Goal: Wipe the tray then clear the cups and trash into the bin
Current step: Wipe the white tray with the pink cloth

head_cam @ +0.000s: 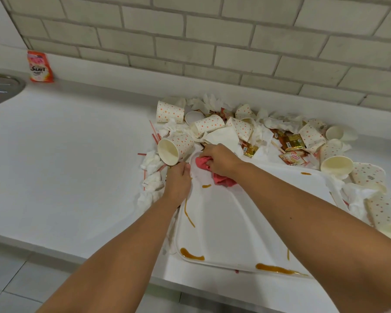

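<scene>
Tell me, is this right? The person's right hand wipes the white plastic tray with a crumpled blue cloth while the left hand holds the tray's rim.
Not quite. The head view shows the crumpled cloth is pinkish red, not blue. The rest stands: the right hand grips it on the white plastic tray and the left hand holds the tray's rim.

White tray (pixel 246 213), pink cloth (pixel 203 163), orange-dotted cups (pixel 209 127)

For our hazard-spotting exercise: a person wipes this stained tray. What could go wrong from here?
1. The right hand holds a crumpled pink cloth beside a tipped polka-dot paper cup; a stroke may send it rolling.
2. Brown sauce puddles lie at the white plastic tray's near rim, by the front edge of the white counter; wiping could push sauce over.
</scene>
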Demonstrator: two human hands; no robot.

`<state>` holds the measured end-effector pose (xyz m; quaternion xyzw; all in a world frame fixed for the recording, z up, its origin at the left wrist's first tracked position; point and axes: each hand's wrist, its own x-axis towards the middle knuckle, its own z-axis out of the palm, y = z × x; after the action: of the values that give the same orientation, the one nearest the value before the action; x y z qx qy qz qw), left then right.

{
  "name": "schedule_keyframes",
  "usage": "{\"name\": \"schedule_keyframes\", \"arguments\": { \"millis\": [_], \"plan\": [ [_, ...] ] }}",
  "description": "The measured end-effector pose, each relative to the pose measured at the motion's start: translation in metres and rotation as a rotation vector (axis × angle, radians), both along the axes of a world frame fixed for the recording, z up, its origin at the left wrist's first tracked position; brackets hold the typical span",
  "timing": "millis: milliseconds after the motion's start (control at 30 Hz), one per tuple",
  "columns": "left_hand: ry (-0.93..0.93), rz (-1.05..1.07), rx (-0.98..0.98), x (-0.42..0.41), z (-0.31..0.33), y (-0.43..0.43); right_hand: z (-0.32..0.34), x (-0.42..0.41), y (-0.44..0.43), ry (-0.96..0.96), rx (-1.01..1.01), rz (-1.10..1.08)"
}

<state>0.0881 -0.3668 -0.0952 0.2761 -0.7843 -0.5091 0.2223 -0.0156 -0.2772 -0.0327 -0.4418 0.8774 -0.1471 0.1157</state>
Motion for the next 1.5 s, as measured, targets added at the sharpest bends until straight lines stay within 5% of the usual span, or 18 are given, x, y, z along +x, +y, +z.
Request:
{"name": "schedule_keyframes", "arguments": {
  "millis": [200, 400, 667, 833, 967, 1200, 1500],
  "plan": [
    [0.015, -0.015, -0.039, 0.0, 0.0, -0.001, -0.002, 0.011, 0.01, -0.059, 0.007, 0.204],
    [0.005, 0.009, -0.001, 0.0, 0.001, 0.001, 0.003, 0.004, 0.026, -0.093, 0.022, 0.067],
    [0.001, 0.029, 0.014, 0.0, 0.0, 0.0, 0.01, 0.017, 0.048, -0.195, 0.113, 0.205],
    [0.01, 0.028, -0.006, -0.001, 0.0, 0.0, 0.01, 0.009, 0.046, -0.07, 0.031, 0.008],
    [0.009, 0.023, -0.008, 0.0, 0.001, 0.001, -0.002, 0.025, 0.028, -0.032, -0.003, 0.07],
    [-0.006, 0.019, -0.027, 0.0, 0.001, 0.0, 0.012, 0.021, 0.049, -0.244, 0.086, 0.153],
    [-0.025, 0.002, -0.071, -0.001, 0.0, 0.0, -0.003, 0.032, 0.011, -0.041, -0.067, 0.032]
  ]
}}
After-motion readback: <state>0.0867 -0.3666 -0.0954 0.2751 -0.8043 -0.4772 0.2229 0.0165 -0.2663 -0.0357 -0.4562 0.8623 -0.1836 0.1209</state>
